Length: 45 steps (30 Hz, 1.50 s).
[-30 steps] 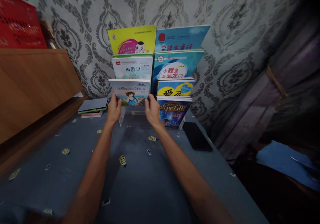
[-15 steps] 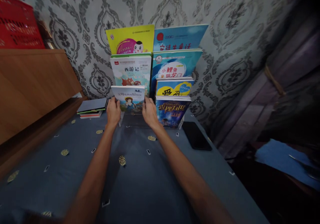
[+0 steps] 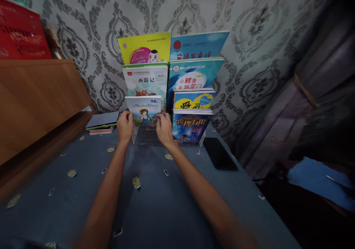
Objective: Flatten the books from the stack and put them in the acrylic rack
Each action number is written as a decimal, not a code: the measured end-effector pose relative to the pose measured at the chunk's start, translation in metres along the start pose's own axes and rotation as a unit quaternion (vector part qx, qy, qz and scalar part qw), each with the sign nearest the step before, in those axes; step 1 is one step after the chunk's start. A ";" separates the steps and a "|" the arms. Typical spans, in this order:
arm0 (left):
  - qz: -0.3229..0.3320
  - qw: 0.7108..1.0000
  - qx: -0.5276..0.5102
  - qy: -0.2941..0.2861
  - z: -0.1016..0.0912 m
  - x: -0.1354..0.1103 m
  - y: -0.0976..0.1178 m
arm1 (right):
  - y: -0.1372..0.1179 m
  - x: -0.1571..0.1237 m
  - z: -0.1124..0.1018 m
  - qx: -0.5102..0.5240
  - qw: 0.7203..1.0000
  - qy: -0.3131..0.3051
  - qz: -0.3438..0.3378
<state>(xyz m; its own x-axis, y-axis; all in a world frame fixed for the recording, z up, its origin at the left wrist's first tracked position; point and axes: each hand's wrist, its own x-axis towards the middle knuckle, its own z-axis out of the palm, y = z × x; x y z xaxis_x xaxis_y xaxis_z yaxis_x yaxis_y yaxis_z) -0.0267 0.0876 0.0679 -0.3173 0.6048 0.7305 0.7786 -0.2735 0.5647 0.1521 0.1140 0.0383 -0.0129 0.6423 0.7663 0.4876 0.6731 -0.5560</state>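
Patterned wallpaper [image 3: 194, 4] filling twelve o'clock. I'm seeing front white book [image 3: 145, 110] standing below, left hand [image 3: 125, 127] and right hand [image 3: 164, 127] half-curling at its edges, grip unclear; uneven release could be tipping it.

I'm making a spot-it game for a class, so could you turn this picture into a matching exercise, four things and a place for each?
Things
1. Red basket
2. Phone
3. Yellow book
4. Book with a figure in a hat

Places
A. Between the left hand and the right hand
B. At the back of the rack, on its left side
C. On top of the wooden cabinet
D. Flat on the table, right of the rack

Pairs: 1-C, 2-D, 3-B, 4-A
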 end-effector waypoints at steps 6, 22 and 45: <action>0.052 0.998 -0.018 -0.003 0.007 -0.001 -0.002 | 0.004 -0.001 0.005 -0.012 1.000 -0.014 -0.008; 0.049 0.994 -0.081 -0.047 0.007 0.007 -0.010 | 0.015 0.012 -0.008 -0.002 0.998 -0.061 0.000; 0.046 0.996 -0.063 -0.031 0.002 0.006 -0.002 | 0.005 0.012 -0.014 0.014 1.000 -0.012 0.001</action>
<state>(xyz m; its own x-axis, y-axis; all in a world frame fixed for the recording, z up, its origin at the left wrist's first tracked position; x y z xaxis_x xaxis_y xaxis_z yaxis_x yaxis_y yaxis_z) -0.0287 0.0933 0.0707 -0.2103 0.6174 0.7580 0.7280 -0.4186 0.5429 0.1667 0.1199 0.0491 -0.0322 0.6524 0.7572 0.4625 0.6813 -0.5673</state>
